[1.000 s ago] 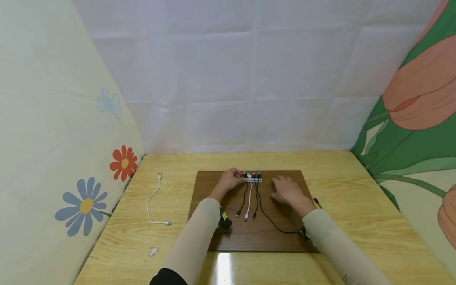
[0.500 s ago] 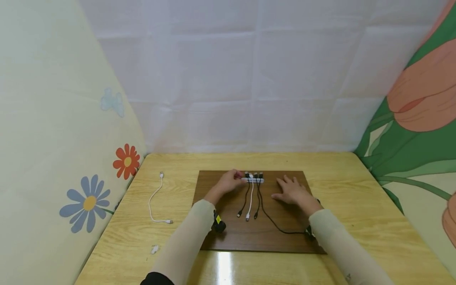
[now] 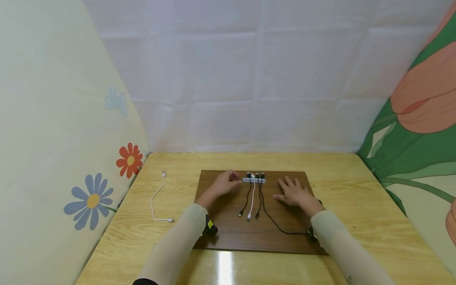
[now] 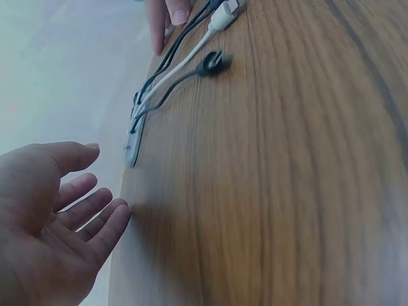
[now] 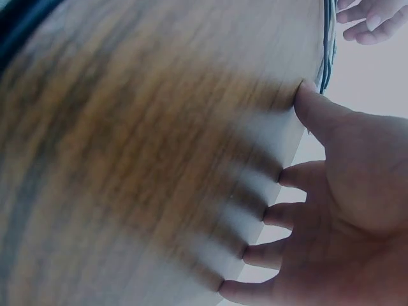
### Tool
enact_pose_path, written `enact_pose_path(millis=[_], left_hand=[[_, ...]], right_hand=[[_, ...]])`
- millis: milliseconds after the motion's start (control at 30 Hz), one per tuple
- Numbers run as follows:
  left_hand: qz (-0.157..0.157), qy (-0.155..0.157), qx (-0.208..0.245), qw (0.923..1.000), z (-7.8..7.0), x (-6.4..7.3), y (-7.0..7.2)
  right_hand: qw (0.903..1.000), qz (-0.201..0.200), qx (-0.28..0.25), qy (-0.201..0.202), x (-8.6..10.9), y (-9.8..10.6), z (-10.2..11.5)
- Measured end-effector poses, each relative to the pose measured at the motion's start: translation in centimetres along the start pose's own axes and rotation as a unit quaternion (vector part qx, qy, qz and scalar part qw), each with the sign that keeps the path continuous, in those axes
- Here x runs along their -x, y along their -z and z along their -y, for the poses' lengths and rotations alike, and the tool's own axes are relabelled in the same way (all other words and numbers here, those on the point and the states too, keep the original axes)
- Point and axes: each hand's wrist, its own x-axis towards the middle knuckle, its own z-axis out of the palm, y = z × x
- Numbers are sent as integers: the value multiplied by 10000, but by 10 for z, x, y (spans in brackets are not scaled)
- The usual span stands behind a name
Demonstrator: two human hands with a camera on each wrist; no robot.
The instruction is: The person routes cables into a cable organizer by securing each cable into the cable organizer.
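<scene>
A pale cable holder strip (image 3: pixel 245 180) lies near the far edge of the brown board (image 3: pixel 228 237). Several USB cables sit in it side by side: a white cable (image 3: pixel 252 198) and black cables, one of them a longer black cable (image 3: pixel 274 223) running toward the right wrist. My left hand (image 3: pixel 223 183) is just left of the strip, fingers loosely bent, with nothing in them; the left wrist view shows a gap between its fingers and the strip (image 4: pixel 132 153). My right hand (image 3: pixel 293 193) rests with spread fingertips on the board, right of the cables.
A separate white USB cable (image 3: pixel 152 202) lies curved on the wooden table (image 3: pixel 124 245) to the left of the board. A small white piece (image 3: pixel 154 247) is mostly hidden by the left sleeve. A pale cloth wall (image 3: pixel 213 79) rises behind the table.
My left hand has drawn away from the strip's left end, to the left. My right hand has spread its fingers and shifted slightly right on the board. The view has panned slightly.
</scene>
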Motion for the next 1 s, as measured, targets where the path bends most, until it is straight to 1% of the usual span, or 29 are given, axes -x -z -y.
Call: enact_pose_path(millis=[100,267,433,533,667,800,900,1000], left_hand=[[-27,53,-13,10000,-1,7,7],[-109,208,-195,9995,2,16,19],[-229,311,-411,9984,3,22,30],[-346,288,-586,9973,2,24,38],[-476,281,-889,9945,3,25,48],[-527,298,-1210,9908,7,28,58],[-565,401,-1385,9879,9,32,68],[-623,589,-1539,9844,11,36,79]], right_hand=[[10000,21,27,-6,0,0,-1],[10000,30,66,26,1,0,-1],[10000,36,54,37,1,0,-1],[10000,33,62,54,2,0,-1],[10000,30,71,54,3,0,0],[10000,45,79,36,3,0,0],[9999,37,126,67,3,-1,-1],[9998,24,179,126,3,-2,-1]])
